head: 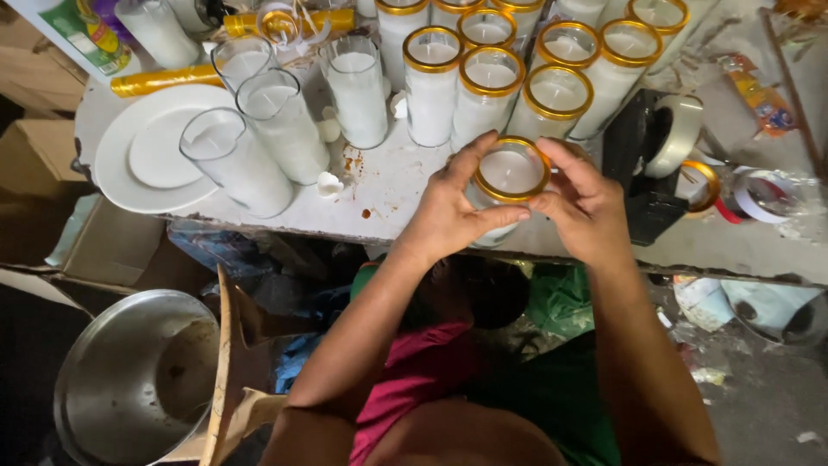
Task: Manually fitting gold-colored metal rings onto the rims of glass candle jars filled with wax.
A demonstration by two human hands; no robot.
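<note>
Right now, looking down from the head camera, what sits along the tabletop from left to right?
White plate → three plain wax-filled glasses without gold rims → left hand → gold-rimmed candle glass held by both hands → right hand → tape dispenser → loose tape rolls.

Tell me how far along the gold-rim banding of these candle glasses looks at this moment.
Done: a cluster of gold-rimmed candle glasses stands at the back of the white table. In hand: the left hand and right hand grip one candle glass, gold band already round its rim. Left: several plain-rimmed candle glasses beside the white plate, with a gold tape roll nearby.
</note>
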